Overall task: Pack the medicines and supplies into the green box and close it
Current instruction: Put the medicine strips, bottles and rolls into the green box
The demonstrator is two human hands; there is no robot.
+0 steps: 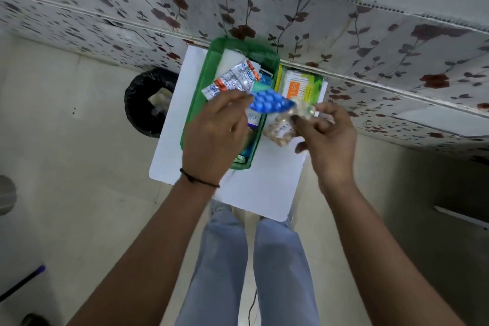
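Observation:
The green box [203,82] lies open on a small white table [259,188], holding silver and orange blister strips [232,78] and other packets. My left hand [214,137] is over the box and grips the near end of a blue pill strip [272,104]. My right hand [328,140] pinches a clear pill strip [304,111] that meets the blue strip's far end. Under it lies a clear packet of tan tablets [279,131] on the table beside the box. An orange and green packet [301,88] rests right of the box, against the wall.
A black-lined waste bin [148,103] stands on the floor left of the table. A floral-papered wall [344,21] runs right behind the table. My legs in light jeans [254,267] are below the table's near edge. A dark stick with a purple tip [23,283] lies lower left.

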